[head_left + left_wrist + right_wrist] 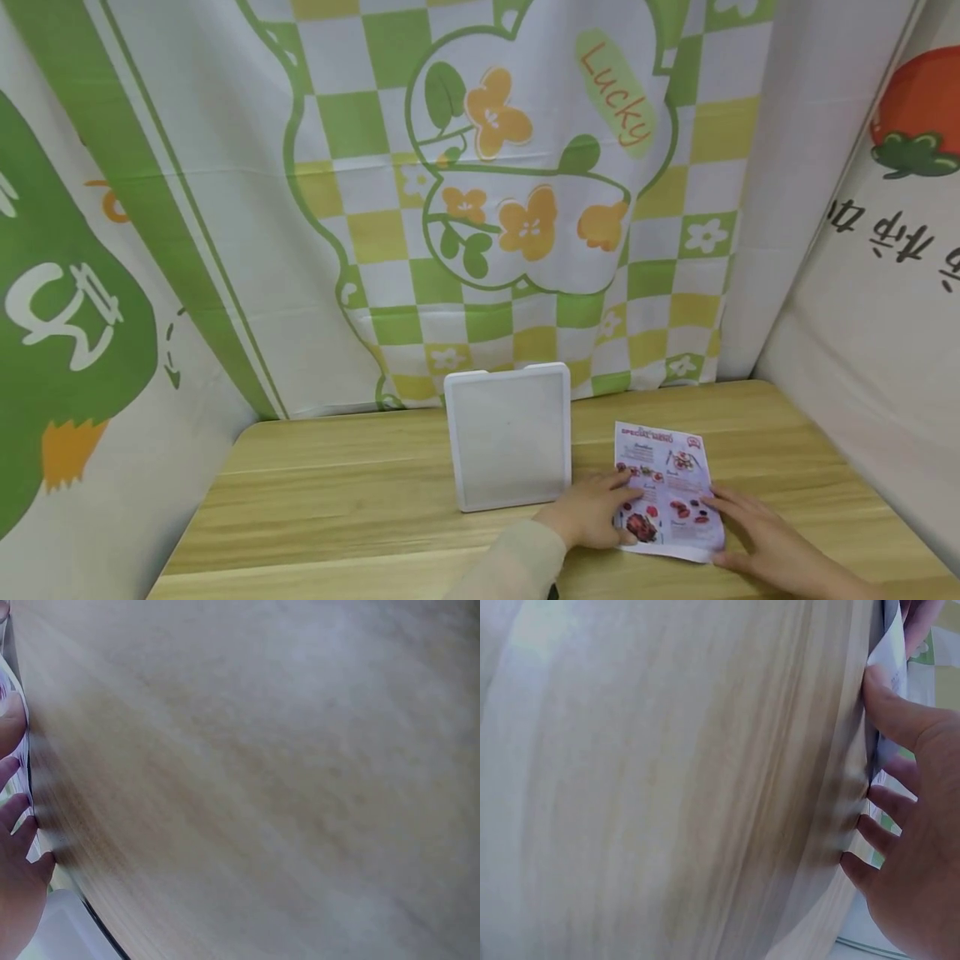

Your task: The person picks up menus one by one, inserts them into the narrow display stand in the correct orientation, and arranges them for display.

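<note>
A printed menu sheet (667, 492), headed "SPECIAL MENU" and covered with food pictures, lies on the wooden table, its near edge slightly raised. My left hand (596, 510) rests at its left side, the fingertips reaching over the paper. At the right edge, my right hand (772, 542) touches the sheet with thumb and fingers spread apart. The right wrist view shows the right hand (922, 825) with its thumb against the lifted paper edge (889, 664) and the other fingertips down by the tabletop. Only part of the left hand (19, 885) shows in the left wrist view.
A white-framed rectangular board (512, 437) stands upright on the wooden table (337, 500), just left of the left hand. Behind the table hangs a green and yellow checked curtain (420, 325) with flowers. Printed cloth walls (862, 333) close in both sides.
</note>
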Demonstrator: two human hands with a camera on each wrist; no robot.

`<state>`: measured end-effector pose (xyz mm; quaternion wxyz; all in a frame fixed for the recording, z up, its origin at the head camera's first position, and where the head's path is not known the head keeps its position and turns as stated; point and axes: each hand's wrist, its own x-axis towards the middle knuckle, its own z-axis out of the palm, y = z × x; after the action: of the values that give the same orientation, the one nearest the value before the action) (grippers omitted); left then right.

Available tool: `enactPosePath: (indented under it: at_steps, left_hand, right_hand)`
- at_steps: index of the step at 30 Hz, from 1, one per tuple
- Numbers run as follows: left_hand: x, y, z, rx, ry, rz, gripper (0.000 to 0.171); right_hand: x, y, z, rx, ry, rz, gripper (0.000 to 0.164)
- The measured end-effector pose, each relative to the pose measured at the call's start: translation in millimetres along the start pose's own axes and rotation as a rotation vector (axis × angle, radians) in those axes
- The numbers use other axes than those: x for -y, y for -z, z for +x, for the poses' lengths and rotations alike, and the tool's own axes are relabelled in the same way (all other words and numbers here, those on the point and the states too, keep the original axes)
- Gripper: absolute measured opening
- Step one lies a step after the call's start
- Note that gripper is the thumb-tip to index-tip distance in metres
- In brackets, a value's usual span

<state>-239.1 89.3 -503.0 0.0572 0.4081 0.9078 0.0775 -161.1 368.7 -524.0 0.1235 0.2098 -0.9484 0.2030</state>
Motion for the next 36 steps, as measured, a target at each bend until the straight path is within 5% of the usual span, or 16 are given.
enactPosePath:
  at_steps: [14,19,26,36]
  left_hand:
    - [-1.1,0.4,-5.1,0.021,0.018,-0.018,0.066]
    - [-3.6,2.1,-5.6,0.029,0.033,-0.021,0.066]
    - [-8.2,2.7,-7.7,0.014,0.033,0.016,0.068]
    - [-14.5,1.0,-8.7,-0.014,0.077,0.037,0.068]
  right_hand:
    - [7.4,0.7,4.3,0.005,-0.148,0.083,0.078]
    - [13.1,2.7,6.8,-0.003,-0.216,0.133,0.068]
    - [24.1,4.1,17.5,-0.065,-0.36,0.157,0.044]
    - [29.2,-0.9,25.8,-0.219,-0.407,0.188,0.051]
